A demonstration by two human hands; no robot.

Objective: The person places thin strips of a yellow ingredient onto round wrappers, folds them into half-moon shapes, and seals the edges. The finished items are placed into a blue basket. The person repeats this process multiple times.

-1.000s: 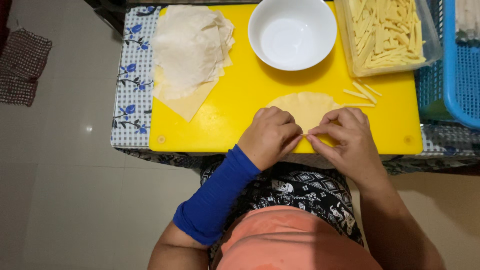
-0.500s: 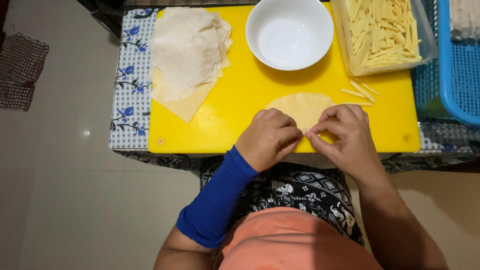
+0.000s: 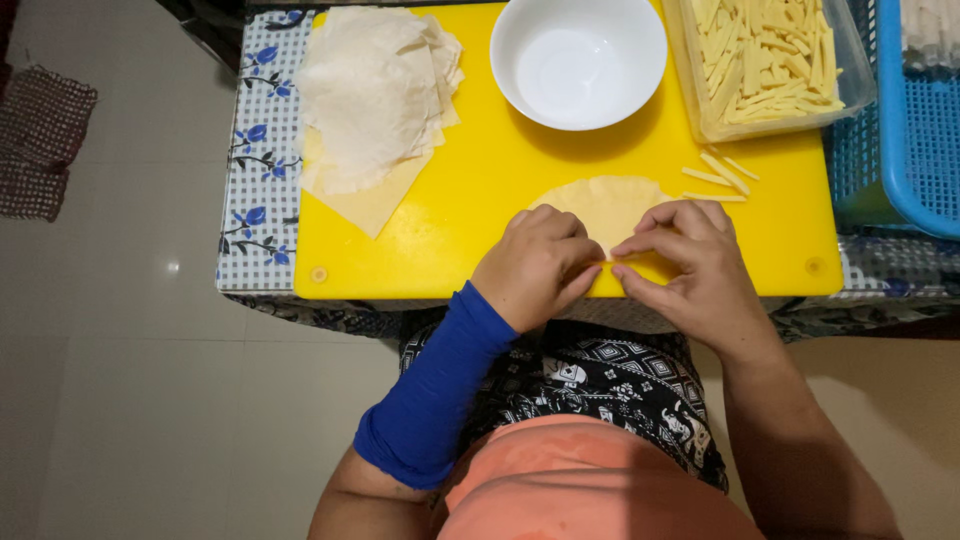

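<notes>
A thin round pale wrapper (image 3: 603, 202) lies on the yellow cutting board (image 3: 480, 190) near its front edge. My left hand (image 3: 538, 265), with a blue sleeve on the forearm, and my right hand (image 3: 690, 265) both pinch the wrapper's near edge, fingertips almost meeting. What lies under the folded edge is hidden by my fingers. Three loose pale sticks (image 3: 722, 176) lie on the board just beyond my right hand.
A stack of wrappers (image 3: 372, 95) sits at the board's back left. A white empty bowl (image 3: 578, 62) stands at the back middle. A clear tub of pale sticks (image 3: 770, 60) is at the back right, a blue basket (image 3: 915, 120) beside it. The small table has a floral cloth (image 3: 258, 160).
Both hands stay on the wrapper's near edge; the fingers have shifted only slightly. The view has drifted a little.
</notes>
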